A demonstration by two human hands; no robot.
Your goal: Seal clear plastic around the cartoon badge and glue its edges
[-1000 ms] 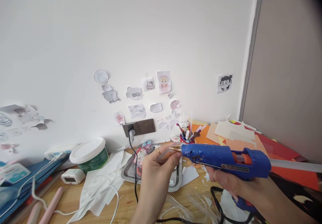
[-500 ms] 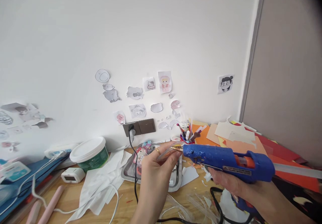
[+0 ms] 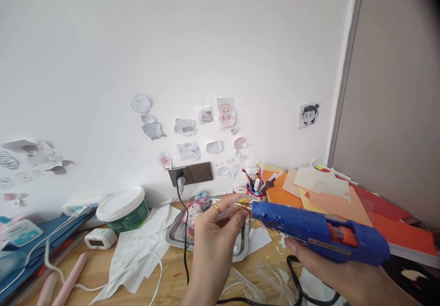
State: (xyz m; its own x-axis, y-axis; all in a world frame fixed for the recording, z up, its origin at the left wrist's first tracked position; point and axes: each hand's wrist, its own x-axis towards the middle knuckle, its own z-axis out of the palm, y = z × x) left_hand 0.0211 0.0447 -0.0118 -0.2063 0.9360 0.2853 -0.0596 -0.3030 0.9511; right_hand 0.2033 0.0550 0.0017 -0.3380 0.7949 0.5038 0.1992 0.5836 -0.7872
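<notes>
My right hand (image 3: 330, 269) is wrapped round a blue hot glue gun (image 3: 295, 225), its handle mostly hidden below. The gun's metal nozzle (image 3: 244, 206) points left and meets, or nearly meets, a small clear plastic piece with yellow-orange on it (image 3: 231, 210). That piece is pinched between the thumb and fingers of my left hand (image 3: 215, 239), which wears a ring. Whether the nozzle touches it I cannot tell. Behind my left hand lies a metal tray (image 3: 174, 235) with colourful cartoon cutouts (image 3: 193, 210).
A black cord (image 3: 186, 246) runs from the wall socket (image 3: 180, 176) in front of the tray. Left stand a white-lidded tub (image 3: 121, 205) and a small white clock (image 3: 100, 239). Coloured paper sheets (image 3: 330, 196) pile up at right, beside a pen holder (image 3: 256, 188). Plastic scraps (image 3: 271, 280) litter the front.
The glue gun has tilted, its rear end dropping and shifting right while the nozzle stays by the plastic piece. My right hand has moved down with it. My left hand has barely moved.
</notes>
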